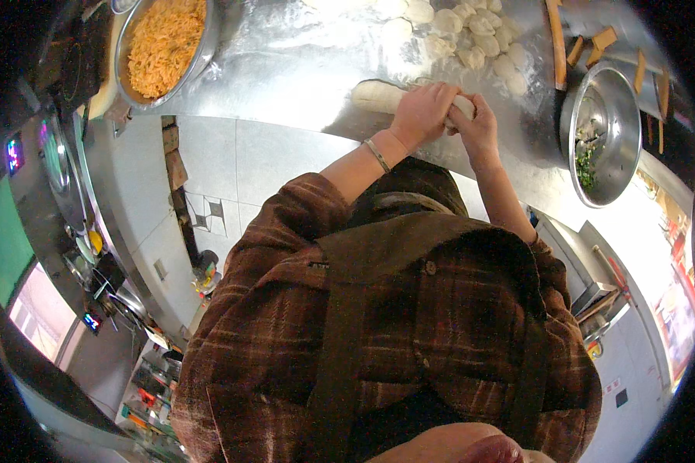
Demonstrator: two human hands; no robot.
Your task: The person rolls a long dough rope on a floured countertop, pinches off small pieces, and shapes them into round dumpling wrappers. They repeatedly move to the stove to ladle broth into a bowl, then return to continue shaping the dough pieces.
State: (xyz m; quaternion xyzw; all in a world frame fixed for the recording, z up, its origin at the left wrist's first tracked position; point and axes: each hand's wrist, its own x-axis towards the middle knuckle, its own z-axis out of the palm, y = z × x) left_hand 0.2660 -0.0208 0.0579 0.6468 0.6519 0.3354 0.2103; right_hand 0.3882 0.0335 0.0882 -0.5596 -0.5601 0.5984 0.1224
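Note:
A pale, thick dough roll lies near the front edge of the floured metal worktop. My left hand, with a bracelet at its wrist, is wrapped over the roll's right part. Close beside it, my right hand grips the right end between thumb and fingers. The two hands nearly touch, and they hide the dough between them. Beyond them, several small rounded dough pieces lie together on the worktop, some touching.
A metal bowl of shredded orange filling stands at the far left. To the right, a large metal bowl holds some chopped greens. Wooden strips lie near that bowl. White floor tiles show below the worktop's front edge.

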